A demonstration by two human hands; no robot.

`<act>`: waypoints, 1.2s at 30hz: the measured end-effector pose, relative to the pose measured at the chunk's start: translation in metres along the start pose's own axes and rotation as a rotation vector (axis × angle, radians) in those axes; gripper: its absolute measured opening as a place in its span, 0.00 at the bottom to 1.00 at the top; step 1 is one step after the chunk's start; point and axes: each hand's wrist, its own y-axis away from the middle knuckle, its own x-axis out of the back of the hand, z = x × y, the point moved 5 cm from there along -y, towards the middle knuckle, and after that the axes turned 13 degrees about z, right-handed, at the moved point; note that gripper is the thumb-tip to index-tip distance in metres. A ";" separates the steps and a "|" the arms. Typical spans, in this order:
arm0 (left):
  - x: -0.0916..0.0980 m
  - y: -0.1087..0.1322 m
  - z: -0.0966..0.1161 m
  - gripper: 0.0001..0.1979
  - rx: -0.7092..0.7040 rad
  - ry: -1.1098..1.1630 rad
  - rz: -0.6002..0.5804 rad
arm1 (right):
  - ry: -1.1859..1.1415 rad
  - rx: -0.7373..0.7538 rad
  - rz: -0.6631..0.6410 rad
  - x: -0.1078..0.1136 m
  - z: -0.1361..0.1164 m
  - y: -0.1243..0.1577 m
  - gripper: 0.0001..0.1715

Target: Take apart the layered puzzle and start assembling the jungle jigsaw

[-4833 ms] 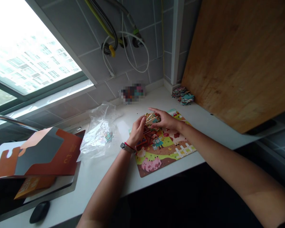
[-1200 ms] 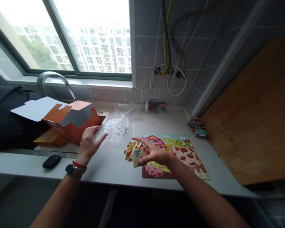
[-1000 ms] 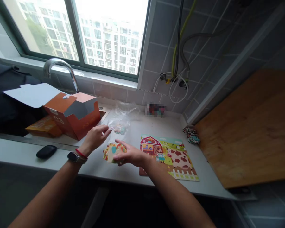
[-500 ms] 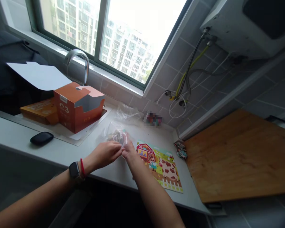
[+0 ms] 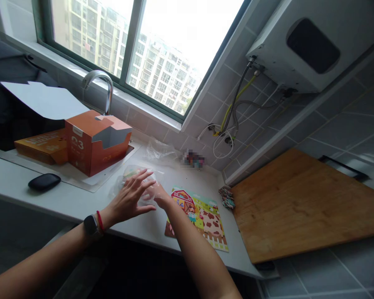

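Observation:
On the white counter, a clear plastic bag (image 5: 115, 189) with something pale and colourful inside lies under my hands. My left hand (image 5: 129, 197), with a watch and a red cord at the wrist, rests over it, fingers spread and thumb held apart. My right hand (image 5: 157, 193) reaches to the bag's right side and looks partly covered by the film; its fingers are mostly hidden behind the plastic and my left hand. Beneath my right forearm lies a farm picture board (image 5: 210, 220) with a barn and a cow.
Left of the bag stand an open orange box (image 5: 81, 145), a flatter orange box (image 5: 43, 145) and a black computer mouse (image 5: 44, 182). Another crumpled clear bag (image 5: 158, 149) is by the wall. A stack of small pieces (image 5: 227, 198) sits beside a wooden board (image 5: 299, 207).
My left hand has opened from a pinch at the bag's edge and spread over the bag. The right hand has shifted slightly left in view. The camera has turned slightly right.

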 end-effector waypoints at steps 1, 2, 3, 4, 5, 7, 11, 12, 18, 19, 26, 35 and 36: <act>-0.003 0.004 -0.004 0.39 -0.018 -0.009 -0.031 | 0.080 0.052 0.051 0.007 0.001 0.006 0.23; -0.006 0.009 -0.008 0.43 -0.026 -0.022 -0.060 | 0.185 0.113 0.104 0.016 0.001 0.014 0.20; -0.008 0.013 -0.013 0.45 -0.028 -0.038 -0.090 | 0.283 0.184 0.136 0.023 0.002 0.024 0.18; -0.012 0.018 -0.017 0.46 -0.025 -0.056 -0.123 | 0.331 0.256 0.210 0.034 0.003 0.036 0.15; -0.015 0.022 -0.021 0.45 -0.016 -0.077 -0.158 | 0.344 0.312 0.262 0.045 0.005 0.049 0.15; -0.023 0.031 -0.029 0.42 0.012 -0.118 -0.224 | 0.340 0.387 0.312 0.066 0.014 0.078 0.16; -0.036 0.041 -0.043 0.30 0.062 -0.170 -0.301 | 0.404 0.413 0.454 0.116 0.046 0.142 0.14; -0.038 0.042 -0.046 0.27 0.083 -0.183 -0.297 | 0.429 0.399 0.497 0.128 0.056 0.157 0.14; -0.048 0.033 -0.055 0.21 0.184 -0.272 -0.270 | 0.444 0.450 0.896 0.198 0.116 0.243 0.13; -0.049 0.031 -0.053 0.21 0.192 -0.283 -0.260 | 0.466 0.473 0.932 0.205 0.125 0.253 0.13; -0.056 0.033 0.018 0.24 0.079 -0.204 -0.195 | 0.769 0.562 1.132 0.239 0.164 0.287 0.23; -0.089 0.069 0.087 0.30 0.107 0.155 -0.564 | 0.906 0.683 1.192 0.234 0.179 0.287 0.23; -0.092 0.066 0.084 0.32 0.154 0.177 -0.569 | 0.912 0.692 1.197 0.234 0.180 0.287 0.23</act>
